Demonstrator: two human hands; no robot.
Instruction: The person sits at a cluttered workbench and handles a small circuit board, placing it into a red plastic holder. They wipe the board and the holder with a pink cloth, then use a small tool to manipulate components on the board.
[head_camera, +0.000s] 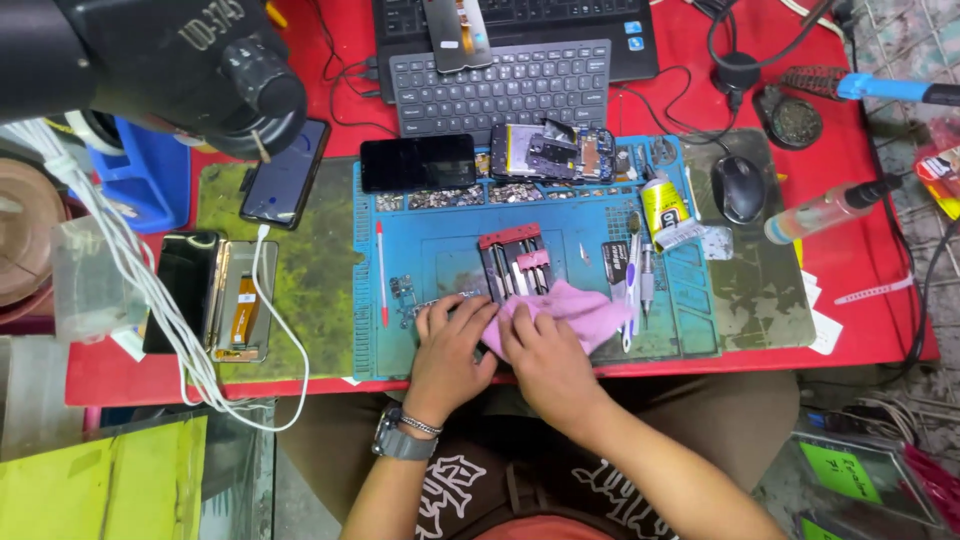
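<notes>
My left hand lies flat on the blue work mat, fingers pressing a small dark part just below the red-and-black clamp fixture. My right hand presses a pink cloth onto the mat right beside the left hand, below the fixture. A watch and bracelet sit on my left wrist.
A black phone and an opened phone lie at the mat's far edge, before a keyboard. Glue tube, mouse, tweezers and pens sit right. Phones and white cables lie left, under a microscope.
</notes>
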